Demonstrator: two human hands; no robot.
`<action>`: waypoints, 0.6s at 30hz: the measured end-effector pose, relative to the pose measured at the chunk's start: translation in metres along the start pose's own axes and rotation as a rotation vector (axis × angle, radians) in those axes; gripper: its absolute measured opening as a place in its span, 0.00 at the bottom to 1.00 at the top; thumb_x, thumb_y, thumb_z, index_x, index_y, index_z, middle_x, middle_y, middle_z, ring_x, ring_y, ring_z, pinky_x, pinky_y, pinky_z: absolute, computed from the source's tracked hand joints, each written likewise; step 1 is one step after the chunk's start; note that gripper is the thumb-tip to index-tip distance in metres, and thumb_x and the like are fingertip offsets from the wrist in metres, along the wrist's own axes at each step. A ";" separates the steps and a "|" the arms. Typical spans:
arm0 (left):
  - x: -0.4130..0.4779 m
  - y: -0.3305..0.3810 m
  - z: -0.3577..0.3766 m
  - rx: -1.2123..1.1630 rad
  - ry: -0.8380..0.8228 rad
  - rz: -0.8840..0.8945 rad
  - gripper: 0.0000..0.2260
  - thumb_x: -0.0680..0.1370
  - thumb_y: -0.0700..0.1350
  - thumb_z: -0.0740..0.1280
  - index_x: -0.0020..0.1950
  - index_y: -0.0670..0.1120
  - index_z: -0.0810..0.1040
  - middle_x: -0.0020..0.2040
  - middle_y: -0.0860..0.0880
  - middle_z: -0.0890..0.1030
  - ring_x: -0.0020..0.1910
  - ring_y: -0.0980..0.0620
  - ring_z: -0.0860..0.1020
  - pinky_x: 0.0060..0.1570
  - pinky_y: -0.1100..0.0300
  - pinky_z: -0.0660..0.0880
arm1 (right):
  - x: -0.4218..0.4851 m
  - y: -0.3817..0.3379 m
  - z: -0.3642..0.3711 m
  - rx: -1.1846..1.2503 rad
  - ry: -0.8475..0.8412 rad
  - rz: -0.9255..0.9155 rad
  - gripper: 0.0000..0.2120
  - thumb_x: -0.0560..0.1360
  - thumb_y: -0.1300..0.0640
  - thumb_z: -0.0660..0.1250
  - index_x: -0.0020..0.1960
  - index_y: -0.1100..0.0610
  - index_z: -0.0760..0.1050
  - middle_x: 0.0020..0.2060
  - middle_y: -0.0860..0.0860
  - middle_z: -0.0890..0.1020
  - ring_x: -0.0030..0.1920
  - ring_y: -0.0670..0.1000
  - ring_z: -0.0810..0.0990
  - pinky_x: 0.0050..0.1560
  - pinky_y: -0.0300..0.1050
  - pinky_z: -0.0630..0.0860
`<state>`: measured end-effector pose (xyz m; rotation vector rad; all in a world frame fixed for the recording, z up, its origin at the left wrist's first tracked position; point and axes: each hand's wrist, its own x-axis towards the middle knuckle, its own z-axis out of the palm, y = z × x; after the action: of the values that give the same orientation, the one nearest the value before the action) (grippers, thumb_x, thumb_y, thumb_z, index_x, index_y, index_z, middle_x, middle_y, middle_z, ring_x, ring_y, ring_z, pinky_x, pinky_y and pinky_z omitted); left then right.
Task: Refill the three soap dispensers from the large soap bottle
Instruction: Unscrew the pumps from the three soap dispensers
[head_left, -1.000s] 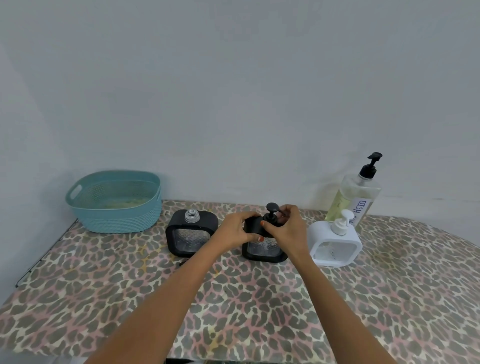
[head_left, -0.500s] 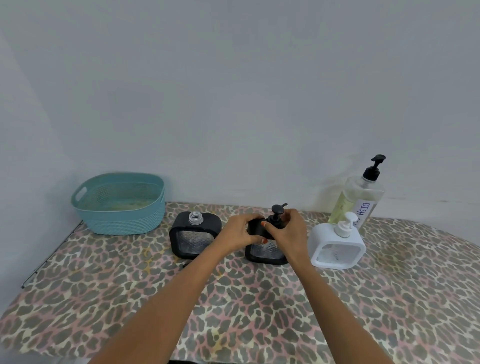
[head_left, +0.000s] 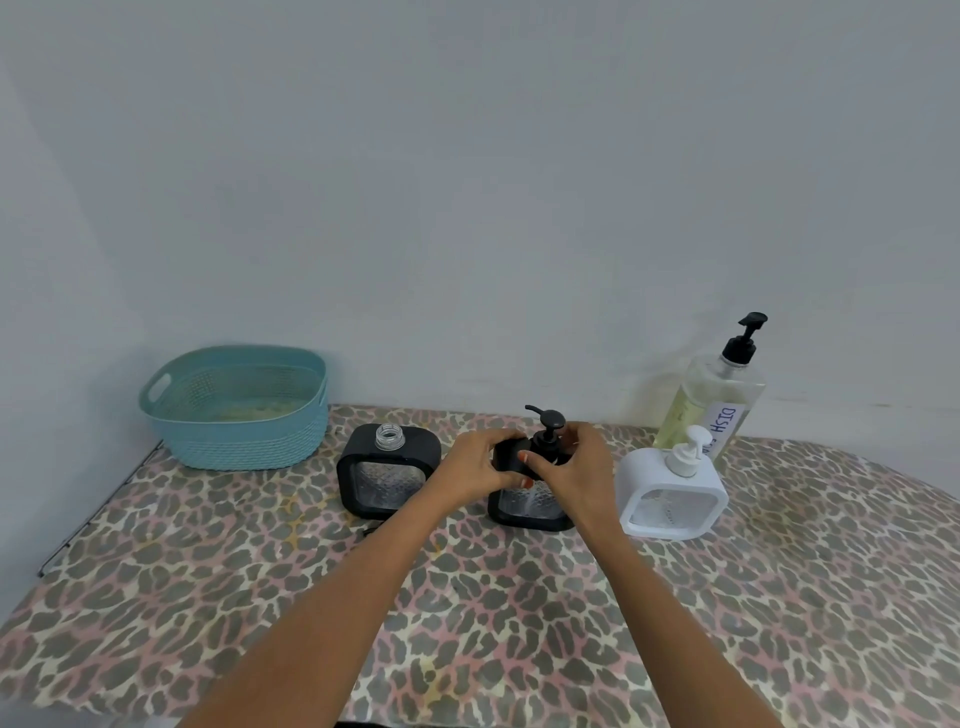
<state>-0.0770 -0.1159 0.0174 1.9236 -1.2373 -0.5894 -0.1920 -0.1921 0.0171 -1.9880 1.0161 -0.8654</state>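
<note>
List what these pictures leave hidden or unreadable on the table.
- Head view: the middle black dispenser top and pump collar are covered by the left hand and right hand, so whether the pump is screwed on cannot be told.
- The big soap bottle label is partly blocked by the white dispenser.
- The basket contents are too blurred to name.

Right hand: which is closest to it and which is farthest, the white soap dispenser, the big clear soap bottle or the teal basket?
From the right hand:
1. White square soap dispenser, just to its right.
2. Large clear soap bottle with the black pump, behind that, by the wall.
3. Teal plastic basket, far left corner.
</note>
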 end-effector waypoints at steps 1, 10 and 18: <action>0.000 0.000 0.000 -0.009 -0.001 -0.004 0.27 0.68 0.42 0.74 0.66 0.45 0.71 0.64 0.47 0.76 0.64 0.51 0.72 0.59 0.64 0.66 | 0.000 -0.001 -0.001 0.011 -0.009 0.009 0.20 0.67 0.58 0.74 0.55 0.62 0.73 0.47 0.53 0.78 0.46 0.49 0.74 0.46 0.37 0.68; -0.002 0.001 -0.001 -0.021 -0.016 -0.002 0.27 0.69 0.42 0.74 0.66 0.46 0.71 0.64 0.47 0.76 0.64 0.51 0.72 0.57 0.67 0.65 | 0.002 -0.019 -0.017 0.073 0.025 -0.051 0.17 0.69 0.60 0.72 0.56 0.61 0.76 0.48 0.53 0.80 0.45 0.47 0.74 0.43 0.29 0.67; -0.002 0.003 0.000 0.028 -0.016 -0.019 0.27 0.69 0.44 0.74 0.66 0.47 0.71 0.64 0.49 0.75 0.64 0.51 0.72 0.57 0.66 0.63 | 0.008 -0.046 -0.044 0.129 0.104 -0.134 0.18 0.69 0.60 0.73 0.57 0.61 0.76 0.49 0.54 0.80 0.46 0.46 0.75 0.47 0.38 0.73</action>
<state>-0.0793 -0.1150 0.0195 1.9599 -1.2443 -0.6012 -0.2069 -0.1921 0.0796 -1.9354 0.8688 -1.0894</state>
